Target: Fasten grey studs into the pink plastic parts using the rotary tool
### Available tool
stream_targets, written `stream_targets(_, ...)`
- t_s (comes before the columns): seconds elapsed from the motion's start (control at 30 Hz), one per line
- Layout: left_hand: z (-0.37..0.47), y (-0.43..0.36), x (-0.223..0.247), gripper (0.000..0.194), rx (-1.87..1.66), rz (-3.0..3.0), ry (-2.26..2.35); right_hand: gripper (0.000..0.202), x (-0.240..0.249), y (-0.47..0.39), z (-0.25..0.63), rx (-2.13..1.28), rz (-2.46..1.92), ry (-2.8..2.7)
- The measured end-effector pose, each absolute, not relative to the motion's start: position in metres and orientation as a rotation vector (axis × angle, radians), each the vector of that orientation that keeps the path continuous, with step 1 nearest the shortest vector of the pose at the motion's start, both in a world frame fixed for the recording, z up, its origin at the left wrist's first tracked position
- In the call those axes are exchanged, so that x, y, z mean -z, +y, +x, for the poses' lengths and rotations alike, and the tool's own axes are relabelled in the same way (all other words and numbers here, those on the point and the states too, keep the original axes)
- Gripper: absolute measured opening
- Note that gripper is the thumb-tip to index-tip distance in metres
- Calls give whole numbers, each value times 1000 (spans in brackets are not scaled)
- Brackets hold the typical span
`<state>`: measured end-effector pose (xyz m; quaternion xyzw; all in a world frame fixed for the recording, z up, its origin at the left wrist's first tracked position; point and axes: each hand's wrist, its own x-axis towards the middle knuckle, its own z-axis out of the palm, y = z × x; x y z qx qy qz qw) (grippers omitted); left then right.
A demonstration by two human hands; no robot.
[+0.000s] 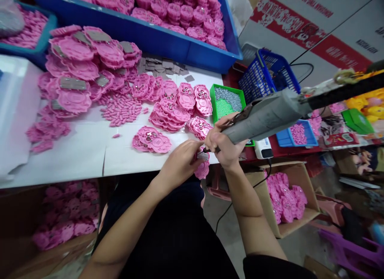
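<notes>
My right hand (226, 145) is wrapped round a grey electric screwdriver (258, 119), which slants down to the left with its dark tip at a pink plastic part (203, 170). That part lies at the table's front edge, and my left hand (182, 161) holds it with closed fingers beside the tip. A grey plate shows on the part; the exact contact point is hidden by my fingers. Just behind stand stacks of pink plastic shells (168, 115) with shiny metal discs. A green tray (226, 101) of small screws sits behind my right hand.
Loose small pink pieces (121, 110) and a heap of pink shells (76, 95) lie to the left. Behind them is a long blue bin (198, 55). A blue basket (264, 73) stands back right. Cardboard boxes (312, 199) with pink parts flank my legs below the table.
</notes>
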<state>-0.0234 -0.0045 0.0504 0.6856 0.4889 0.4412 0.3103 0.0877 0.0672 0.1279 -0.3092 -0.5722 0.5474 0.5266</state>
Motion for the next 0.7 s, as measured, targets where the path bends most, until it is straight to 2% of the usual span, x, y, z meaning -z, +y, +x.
stream_targets(0.1,-23,-4,-49,22,-1156,1809,1294,35,-128,69,88,-1364,-702,-1399)
stream_targets(0.33,-24,-4,-48,28,-1162,1807,1305,24,-125,76,92,-1383,-575,-1426)
stream_targets(0.43,-24,-4,-46,30,-1233,1835,1279,19,-138,79,101,-1256,-545,-1361)
stream_targets(0.57,-21,-6,-42,3,-1363,1915,1223,17,-161,82,126,-965,-598,-1236)
stream_targets(0.7,-17,-8,-40,6,-1394,1983,1249,17,-173,80,154,-803,-692,-1159)
